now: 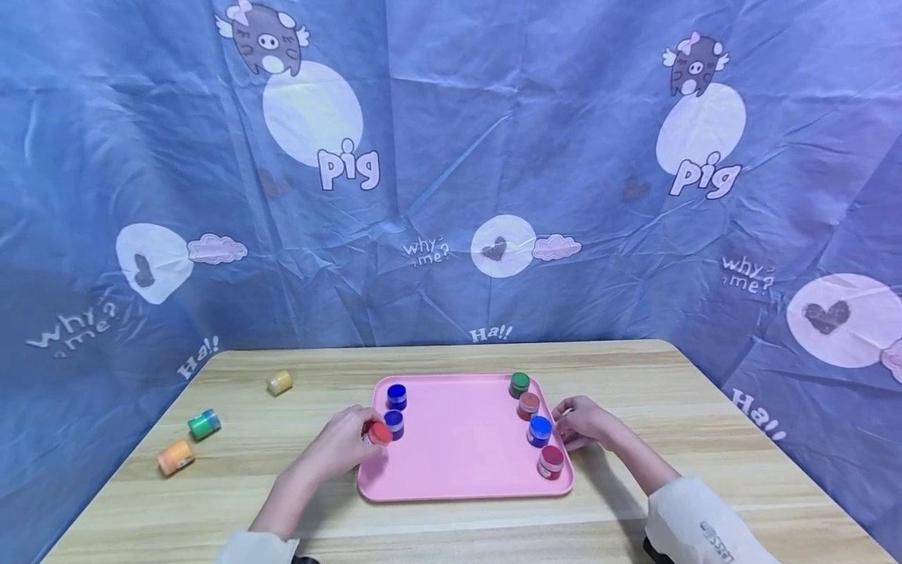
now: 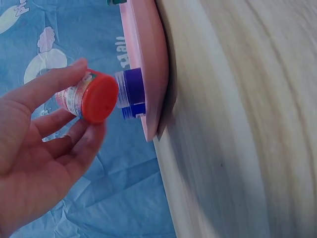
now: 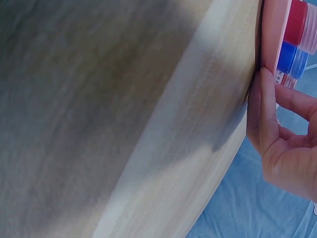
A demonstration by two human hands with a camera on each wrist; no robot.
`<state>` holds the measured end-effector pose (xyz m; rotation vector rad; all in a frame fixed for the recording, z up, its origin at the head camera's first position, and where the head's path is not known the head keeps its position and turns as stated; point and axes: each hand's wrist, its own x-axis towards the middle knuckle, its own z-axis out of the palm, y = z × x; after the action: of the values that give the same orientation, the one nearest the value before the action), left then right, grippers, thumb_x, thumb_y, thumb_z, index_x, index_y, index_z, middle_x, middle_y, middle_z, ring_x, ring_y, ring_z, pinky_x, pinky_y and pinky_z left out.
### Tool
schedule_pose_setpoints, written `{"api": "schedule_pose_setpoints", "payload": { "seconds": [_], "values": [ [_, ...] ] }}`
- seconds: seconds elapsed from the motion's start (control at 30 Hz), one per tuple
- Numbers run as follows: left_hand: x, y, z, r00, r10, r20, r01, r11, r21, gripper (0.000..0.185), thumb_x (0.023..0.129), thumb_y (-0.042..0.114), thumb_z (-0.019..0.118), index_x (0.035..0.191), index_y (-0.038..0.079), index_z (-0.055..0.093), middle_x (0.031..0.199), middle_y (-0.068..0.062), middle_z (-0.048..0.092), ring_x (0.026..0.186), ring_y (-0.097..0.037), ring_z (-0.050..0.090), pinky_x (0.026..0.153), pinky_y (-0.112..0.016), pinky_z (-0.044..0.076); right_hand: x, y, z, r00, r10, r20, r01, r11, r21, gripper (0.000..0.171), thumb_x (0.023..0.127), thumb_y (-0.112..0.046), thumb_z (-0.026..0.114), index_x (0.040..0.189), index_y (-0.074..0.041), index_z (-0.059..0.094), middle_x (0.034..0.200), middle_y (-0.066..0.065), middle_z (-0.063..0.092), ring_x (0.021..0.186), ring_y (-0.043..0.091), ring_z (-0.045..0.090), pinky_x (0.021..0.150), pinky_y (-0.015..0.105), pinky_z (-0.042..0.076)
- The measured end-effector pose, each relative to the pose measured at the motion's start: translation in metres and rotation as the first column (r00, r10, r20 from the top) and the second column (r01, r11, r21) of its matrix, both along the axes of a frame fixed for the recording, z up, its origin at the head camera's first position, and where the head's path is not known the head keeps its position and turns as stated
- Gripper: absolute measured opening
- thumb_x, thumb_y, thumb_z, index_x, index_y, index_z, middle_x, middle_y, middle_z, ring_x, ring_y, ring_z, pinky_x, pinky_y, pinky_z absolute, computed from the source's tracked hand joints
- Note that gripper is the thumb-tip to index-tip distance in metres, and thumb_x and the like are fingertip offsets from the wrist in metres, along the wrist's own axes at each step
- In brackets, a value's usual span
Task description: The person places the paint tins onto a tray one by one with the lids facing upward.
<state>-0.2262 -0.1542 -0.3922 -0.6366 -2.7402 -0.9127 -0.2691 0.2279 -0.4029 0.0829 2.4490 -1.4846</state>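
My left hand (image 1: 343, 443) pinches a small red paint jar (image 2: 96, 99) between thumb and fingers, above the left rim of the pink tray (image 1: 465, 462). The jar is tilted, its red-orange end facing away from the palm. Close by, two dark blue jars, a rear one (image 1: 397, 396) and a front one (image 1: 393, 424), stand on the tray. On the opposite side, the fingertips of my right hand (image 1: 583, 421) touch the tray's right edge, beside a bright blue jar (image 1: 539, 431) and a reddish-brown jar (image 1: 528, 406); its fingers look fairly straight in the right wrist view.
Along the tray's right side also stand a green jar (image 1: 519, 384) and a dark red jar (image 1: 550, 462). Left of the tray, a yellow jar (image 1: 279, 382), a green jar (image 1: 204, 424) and an orange jar (image 1: 175, 457) lie on the wooden table (image 1: 451, 536). A blue printed cloth (image 1: 451, 298) hangs behind.
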Motion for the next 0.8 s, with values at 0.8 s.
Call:
{"api": "schedule_pose_setpoints", "payload": {
  "seconds": [0.8],
  "values": [
    [0.0046,0.0094,-0.0077,0.959,-0.143,0.243,0.143,0.99,0.019,0.034,0.059,-0.012,0.07,0.087,0.003,0.058,0.08,-0.004,0.054,0.07,-0.017,0.052,0.055,-0.025,0.049,0.0002,0.0014,-0.0038,1.0,0.011,-0.012,-0.011,1.0,-0.012,0.019,0.077,0.013,0.049,0.096,0.012,0.048,0.066,0.013,0.056,0.057,0.019,0.058,0.058,0.036,0.055]
  ]
}}
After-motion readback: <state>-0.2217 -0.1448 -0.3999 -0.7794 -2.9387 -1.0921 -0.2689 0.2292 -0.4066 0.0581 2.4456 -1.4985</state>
